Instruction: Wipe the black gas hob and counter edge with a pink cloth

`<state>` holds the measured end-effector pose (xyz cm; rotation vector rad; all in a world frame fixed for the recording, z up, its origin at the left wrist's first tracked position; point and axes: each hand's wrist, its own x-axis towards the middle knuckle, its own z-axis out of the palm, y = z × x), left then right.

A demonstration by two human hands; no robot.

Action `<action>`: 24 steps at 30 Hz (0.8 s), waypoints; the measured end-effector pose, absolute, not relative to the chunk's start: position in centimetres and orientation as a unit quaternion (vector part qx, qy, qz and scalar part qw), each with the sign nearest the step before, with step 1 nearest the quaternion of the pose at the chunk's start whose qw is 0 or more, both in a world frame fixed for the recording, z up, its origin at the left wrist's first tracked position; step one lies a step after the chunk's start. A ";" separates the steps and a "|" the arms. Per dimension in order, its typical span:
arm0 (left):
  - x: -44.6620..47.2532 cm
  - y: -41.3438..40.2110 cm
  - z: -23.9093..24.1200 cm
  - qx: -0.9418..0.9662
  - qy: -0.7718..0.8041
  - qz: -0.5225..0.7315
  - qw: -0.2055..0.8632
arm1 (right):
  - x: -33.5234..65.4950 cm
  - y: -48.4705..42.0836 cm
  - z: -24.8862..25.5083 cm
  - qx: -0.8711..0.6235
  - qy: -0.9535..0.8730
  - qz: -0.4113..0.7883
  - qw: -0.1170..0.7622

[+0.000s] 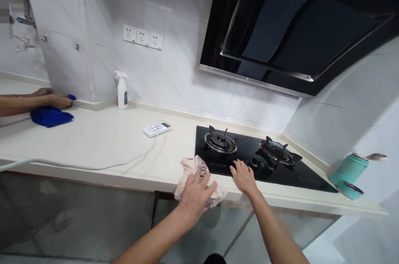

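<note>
My left hand (195, 191) grips a pale pink cloth (187, 168) with a dark pattern, its fingers curved over the top. The cloth lies bunched at the counter's front edge, beside the near left corner of the black gas stove (218, 167), and part of it hangs over the edge. My right hand (244, 177) rests open on the stove's front edge, fingers stretched, just left of the control knobs (256, 161). Nothing shows in that hand. Behind it stand the left burner (220, 142) and the right burner (277, 151).
A white power strip (156, 129) trails its cable (93, 168) leftward across the counter (102, 139). Further back stands a white spray bottle (122, 91). Another person's hands (57, 99) hold a blue cloth (51, 116) at far left. Right: a teal canister (349, 168). Above: a black range hood (280, 27).
</note>
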<state>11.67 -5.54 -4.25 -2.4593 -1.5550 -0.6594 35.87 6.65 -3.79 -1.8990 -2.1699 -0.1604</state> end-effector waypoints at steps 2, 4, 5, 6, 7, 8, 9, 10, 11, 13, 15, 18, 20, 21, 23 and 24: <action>9.2 -6.0 -4.4 -0.816 -0.532 -0.208 0.086 | 35.9 6.6 -3.8 -0.652 -0.746 -0.055 0.128; 6.0 -6.5 -4.2 -0.805 -0.553 -0.187 0.109 | 35.9 6.7 -3.8 -0.650 -0.747 -0.052 0.130; 4.3 -6.8 -4.0 -0.795 -0.567 -0.176 0.126 | 35.9 6.7 -3.8 -0.650 -0.747 -0.049 0.131; 2.5 -7.2 -3.9 -0.782 -0.582 -0.169 0.143 | 35.9 6.7 -3.8 -0.650 -0.747 -0.047 0.131; 0.9 -7.5 -3.6 -0.769 -0.597 -0.165 0.159 | 35.9 6.8 -3.9 -0.651 -0.747 -0.045 0.129; -0.6 -7.8 -3.4 -0.756 -0.609 -0.166 0.171 | 35.9 6.8 -4.0 -0.653 -0.746 -0.045 0.125; -1.9 -8.1 -3.2 -0.745 -0.619 -0.169 0.181 | 36.0 6.9 -4.0 -0.654 -0.745 -0.045 0.121; -2.8 -8.4 -3.1 -0.738 -0.625 -0.173 0.188 | 36.0 6.9 -4.1 -0.655 -0.745 -0.046 0.116; -3.4 -8.6 -2.9 -0.732 -0.629 -0.176 0.191 | 36.0 7.0 -4.2 -0.656 -0.745 -0.047 0.112; -3.6 -8.8 -2.6 -0.728 -0.636 -0.176 0.185 | 36.0 7.0 -4.2 -0.656 -0.745 -0.047 0.110; -2.5 -8.6 -2.2 -0.730 -0.641 -0.166 0.169 | 35.9 7.0 -4.1 -0.657 -0.744 -0.043 0.111; -0.2 -8.0 -1.5 -0.748 -0.633 -0.145 0.138 | 35.8 6.8 -3.8 -0.659 -0.744 -0.037 0.108; 1.2 -7.4 -0.9 -0.763 -0.622 -0.131 0.113 | 35.8 6.7 -3.7 -0.660 -0.743 -0.036 0.103; 1.7 -7.1 -0.5 -0.770 -0.618 -0.126 0.099 | 35.8 6.7 -3.6 -0.661 -0.743 -0.037 0.101; 2.3 -6.5 0.3 -0.780 -0.611 -0.114 0.070 | 35.8 6.7 -3.7 -0.659 -0.744 -0.042 0.099; 2.5 -6.1 0.7 -0.784 -0.609 -0.108 0.055 | 35.8 6.7 -3.7 -0.659 -0.745 -0.044 0.099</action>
